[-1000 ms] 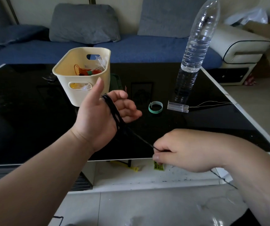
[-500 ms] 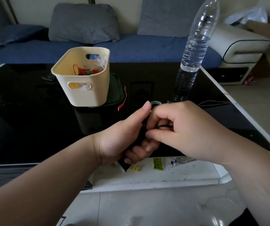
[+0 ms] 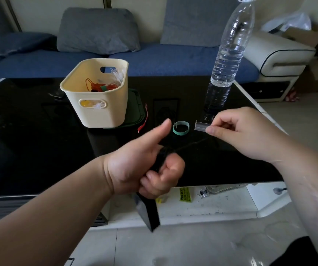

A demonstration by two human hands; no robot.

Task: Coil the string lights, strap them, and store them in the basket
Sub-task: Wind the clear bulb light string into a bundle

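My left hand grips a dark coil of string lights, thumb raised; the coil's blurred lower loop hangs below my fist, over the table's front edge. A thin dark wire runs from the coil up to the right. My right hand pinches the clear plastic battery box at the wire's end, just above the table. A green strap loop lies on the black glass table between my hands. The cream basket stands at the back left with bundled lights inside.
A tall clear water bottle stands at the back right of the table. A dark green lid and a red strip lie beside the basket. A blue sofa with grey cushions runs behind the table. Tiled floor lies below.
My hands were together at the coil half a second ago. My right hand has moved out to the right and taken hold of the battery box; my left hand dropped slightly with the coil.
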